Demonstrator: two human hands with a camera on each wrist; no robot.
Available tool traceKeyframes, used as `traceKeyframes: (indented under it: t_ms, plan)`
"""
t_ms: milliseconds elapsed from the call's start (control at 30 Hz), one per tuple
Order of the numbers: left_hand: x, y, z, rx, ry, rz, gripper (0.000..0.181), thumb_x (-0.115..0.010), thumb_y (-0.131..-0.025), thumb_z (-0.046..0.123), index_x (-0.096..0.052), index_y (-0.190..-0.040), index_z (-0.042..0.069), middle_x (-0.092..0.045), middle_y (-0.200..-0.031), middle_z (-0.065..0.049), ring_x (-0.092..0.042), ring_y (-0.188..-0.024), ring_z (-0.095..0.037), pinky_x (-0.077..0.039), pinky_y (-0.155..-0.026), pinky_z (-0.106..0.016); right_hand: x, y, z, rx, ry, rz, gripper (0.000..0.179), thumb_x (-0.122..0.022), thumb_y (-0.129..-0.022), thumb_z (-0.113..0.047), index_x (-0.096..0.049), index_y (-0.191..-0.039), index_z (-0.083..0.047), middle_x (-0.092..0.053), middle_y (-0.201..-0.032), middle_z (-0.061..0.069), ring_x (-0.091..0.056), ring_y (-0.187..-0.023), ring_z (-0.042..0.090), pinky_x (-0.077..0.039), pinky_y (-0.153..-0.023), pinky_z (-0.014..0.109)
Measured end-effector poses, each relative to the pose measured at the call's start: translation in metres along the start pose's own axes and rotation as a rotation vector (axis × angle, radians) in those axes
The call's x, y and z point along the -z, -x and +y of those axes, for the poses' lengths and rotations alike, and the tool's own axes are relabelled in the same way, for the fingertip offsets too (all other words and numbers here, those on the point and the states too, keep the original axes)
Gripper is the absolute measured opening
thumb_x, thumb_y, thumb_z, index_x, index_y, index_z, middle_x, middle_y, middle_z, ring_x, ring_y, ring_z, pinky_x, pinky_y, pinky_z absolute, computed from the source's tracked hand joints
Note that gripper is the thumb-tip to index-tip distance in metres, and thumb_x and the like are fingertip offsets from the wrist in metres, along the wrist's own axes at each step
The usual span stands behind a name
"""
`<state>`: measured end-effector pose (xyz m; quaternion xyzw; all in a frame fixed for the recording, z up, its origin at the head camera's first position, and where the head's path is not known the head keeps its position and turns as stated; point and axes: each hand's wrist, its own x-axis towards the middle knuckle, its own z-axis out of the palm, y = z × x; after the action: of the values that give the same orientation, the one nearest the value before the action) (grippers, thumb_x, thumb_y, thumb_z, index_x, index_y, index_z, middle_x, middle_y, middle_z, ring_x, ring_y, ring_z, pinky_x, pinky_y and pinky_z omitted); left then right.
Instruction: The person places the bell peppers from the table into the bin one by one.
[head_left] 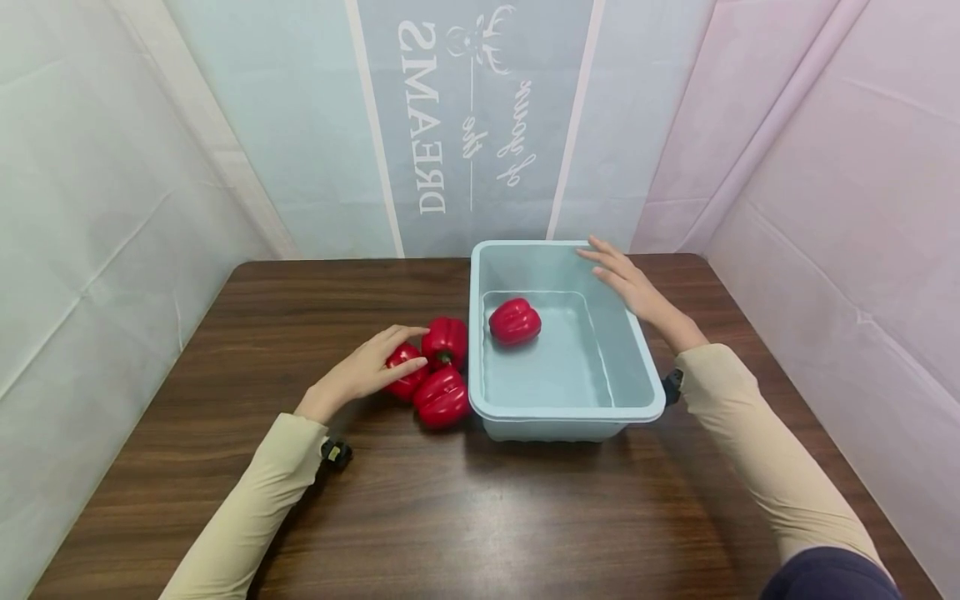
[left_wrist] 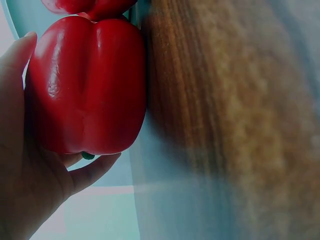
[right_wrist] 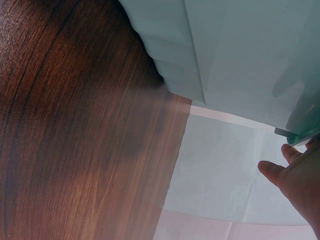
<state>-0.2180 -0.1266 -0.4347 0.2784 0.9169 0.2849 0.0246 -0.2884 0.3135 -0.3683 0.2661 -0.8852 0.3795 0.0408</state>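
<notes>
My left hand (head_left: pixel 367 365) reaches over the leftmost red bell pepper (head_left: pixel 406 372). In the left wrist view, thumb and fingers curve round that red bell pepper (left_wrist: pixel 87 87), its green stem just showing. Against it on the table lie a second bell pepper (head_left: pixel 446 340) and a third bell pepper (head_left: pixel 441 398), both beside a light blue plastic bin (head_left: pixel 567 414). Another bell pepper (head_left: pixel 515 322) lies inside the bin, toward its left wall. My right hand (head_left: pixel 628 282), fingers spread, is at the bin's far right rim; its fingertips reach over the inside.
Everything stands on a dark wood-grain table (head_left: pixel 480 517). A printed cloth (head_left: pixel 480 125) hangs behind the far edge, and pale sheets close off the left and right sides. The bin's walls rise above the peppers next to it.
</notes>
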Motion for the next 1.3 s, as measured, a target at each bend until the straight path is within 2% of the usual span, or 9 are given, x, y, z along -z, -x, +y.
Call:
traceKeyframes:
  t_ms: [167,233,400,467,933,1300]
  plan:
    - [-0.002,0.003,-0.001,0.022,0.004,0.001,0.056,-0.053,-0.085,0.057,-0.039,-0.135,0.035,-0.045,-0.13,0.005,-0.044,-0.116,-0.016,-0.048,-0.089,-0.042,-0.001,0.002,0.002,0.008,-0.003,0.01,0.049,-0.035,-0.098,-0.037,-0.039,-0.141,-0.014,-0.013,-0.155,0.01,-0.004,-0.142,0.032,-0.001,-0.108,0.062]
    - [-0.002,0.004,-0.001,0.029,0.009,0.001,0.056,-0.052,-0.085,0.058,-0.04,-0.135,0.036,-0.045,-0.13,0.006,-0.045,-0.115,-0.015,-0.049,-0.088,-0.041,-0.001,0.003,0.001,0.003,0.004,0.014,0.047,-0.035,-0.099,-0.033,-0.04,-0.141,-0.013,-0.014,-0.154,0.011,-0.005,-0.142,0.033,-0.002,-0.108,0.062]
    - [-0.002,0.006,0.0,0.048,0.026,0.001,0.056,-0.053,-0.084,0.06,-0.041,-0.133,0.035,-0.046,-0.129,0.006,-0.048,-0.111,-0.016,-0.05,-0.084,-0.039,0.001,0.009,-0.034,-0.027,0.011,0.005,0.042,-0.037,-0.098,-0.011,-0.039,-0.137,0.003,-0.014,-0.152,0.021,-0.006,-0.14,0.041,-0.004,-0.107,0.063]
    - [-0.002,0.007,0.0,0.055,0.03,0.0,0.056,-0.054,-0.084,0.059,-0.042,-0.133,0.034,-0.046,-0.128,0.005,-0.049,-0.11,-0.017,-0.051,-0.083,-0.039,0.002,0.012,-0.047,-0.031,0.01,0.004,0.041,-0.036,-0.097,-0.008,-0.039,-0.136,0.007,-0.014,-0.151,0.023,-0.007,-0.139,0.043,-0.004,-0.107,0.064]
    - [-0.004,0.01,-0.003,0.043,0.047,0.006,0.052,-0.058,-0.083,0.055,-0.052,-0.123,0.022,-0.054,-0.116,0.003,-0.054,-0.097,-0.017,-0.052,-0.073,-0.033,0.0,0.014,-0.045,-0.023,0.004,0.011,0.038,-0.037,-0.097,-0.008,-0.045,-0.13,0.008,-0.015,-0.151,0.023,-0.008,-0.139,0.044,-0.006,-0.107,0.063]
    - [-0.005,0.008,-0.006,0.04,0.059,0.017,0.047,-0.06,-0.083,0.053,-0.053,-0.119,0.025,-0.056,-0.111,0.004,-0.055,-0.093,-0.016,-0.052,-0.071,-0.03,0.001,0.013,-0.045,-0.02,0.0,0.008,0.037,-0.037,-0.097,-0.006,-0.045,-0.13,0.009,-0.015,-0.15,0.025,-0.008,-0.139,0.044,-0.006,-0.107,0.063]
